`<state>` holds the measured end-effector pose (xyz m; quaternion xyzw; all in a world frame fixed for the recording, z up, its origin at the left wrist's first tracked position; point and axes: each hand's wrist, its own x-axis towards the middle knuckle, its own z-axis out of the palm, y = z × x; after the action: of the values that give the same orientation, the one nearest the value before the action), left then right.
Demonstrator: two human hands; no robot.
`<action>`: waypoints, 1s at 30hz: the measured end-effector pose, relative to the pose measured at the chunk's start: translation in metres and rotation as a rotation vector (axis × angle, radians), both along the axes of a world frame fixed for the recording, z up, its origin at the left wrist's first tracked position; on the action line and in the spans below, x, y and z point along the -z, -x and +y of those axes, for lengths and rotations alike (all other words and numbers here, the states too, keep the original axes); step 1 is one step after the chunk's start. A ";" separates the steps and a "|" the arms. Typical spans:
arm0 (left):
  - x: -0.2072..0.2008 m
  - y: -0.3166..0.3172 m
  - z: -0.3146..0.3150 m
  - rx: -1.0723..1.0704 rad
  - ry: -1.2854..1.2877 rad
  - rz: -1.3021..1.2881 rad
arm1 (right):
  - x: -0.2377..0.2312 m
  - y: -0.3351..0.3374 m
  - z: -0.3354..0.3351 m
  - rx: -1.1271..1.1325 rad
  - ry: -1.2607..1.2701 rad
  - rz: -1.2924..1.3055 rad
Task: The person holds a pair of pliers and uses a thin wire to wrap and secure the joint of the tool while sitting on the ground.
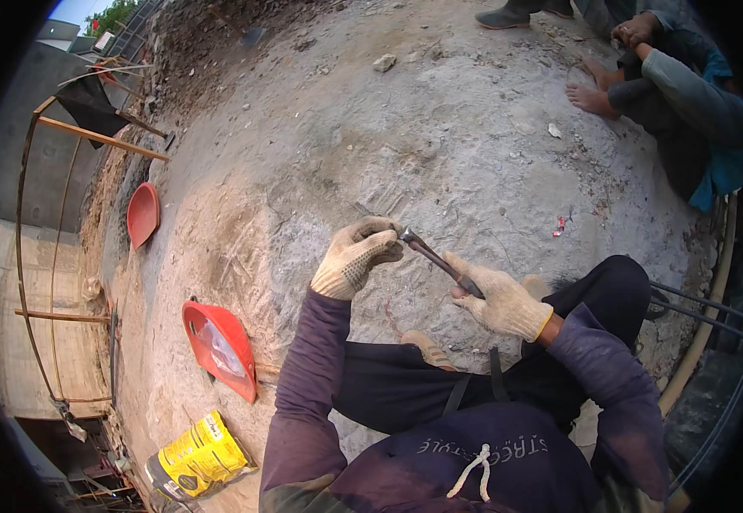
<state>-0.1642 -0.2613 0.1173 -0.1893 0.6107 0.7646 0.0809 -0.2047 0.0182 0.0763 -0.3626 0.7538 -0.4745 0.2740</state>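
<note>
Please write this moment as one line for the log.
right hand: gloved, gripping dark hand tool; left hand: gloved, by tool's tip; left side: nearer red basin, yellow bag

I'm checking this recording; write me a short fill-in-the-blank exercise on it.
1. The left hand is near the tip of the dark tool, which the ____ hand grips.
2. The bag at the lower left is mostly ____.
3. The nearer red pan lies on the person's ____ side.

Missing words: right; yellow; left.
</note>
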 end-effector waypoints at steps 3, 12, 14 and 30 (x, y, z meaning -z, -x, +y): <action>0.002 0.000 -0.002 0.014 -0.015 0.017 | -0.004 0.000 -0.001 0.002 -0.021 -0.025; 0.003 0.002 -0.002 -0.018 -0.125 0.019 | -0.010 0.001 -0.002 0.049 0.005 -0.081; 0.005 0.001 -0.004 -0.013 -0.132 0.025 | -0.013 0.001 -0.002 0.044 -0.004 -0.105; 0.012 0.004 0.001 -0.008 -0.026 0.068 | 0.000 0.000 -0.001 0.040 0.029 -0.025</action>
<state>-0.1678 -0.2606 0.1049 -0.1646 0.6023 0.7788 0.0596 -0.2042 0.0169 0.0758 -0.3452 0.7506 -0.4952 0.2687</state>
